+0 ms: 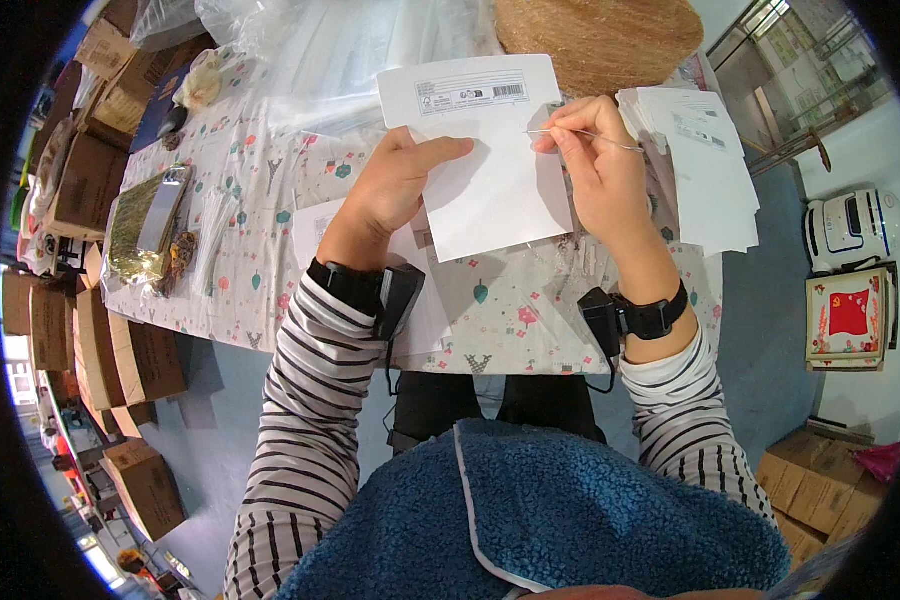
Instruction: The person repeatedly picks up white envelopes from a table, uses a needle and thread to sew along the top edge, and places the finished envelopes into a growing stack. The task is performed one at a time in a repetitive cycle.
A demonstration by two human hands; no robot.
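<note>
My left hand (395, 180) grips a white card (500, 205) from its left side, thumb lying flat on top and the other fingers hidden beneath. A printed label with a barcode runs along the card's far end. Over the card's right part, my right hand (600, 165) pinches a thin silvery needle-like tool (618, 144) between thumb and fingers. Its tip points left, above the card; whether it touches is unclear. Under my left forearm lies another white sheet (425, 325), partly covered.
A stack of white cards (715, 190) lies at the table's right edge. Clear plastic bags (340, 60) and a rough brown round object (600, 45) occupy the far side. At left rests a plastic-wrapped green bundle (145, 225). Cardboard boxes (145, 490) stand on the floor.
</note>
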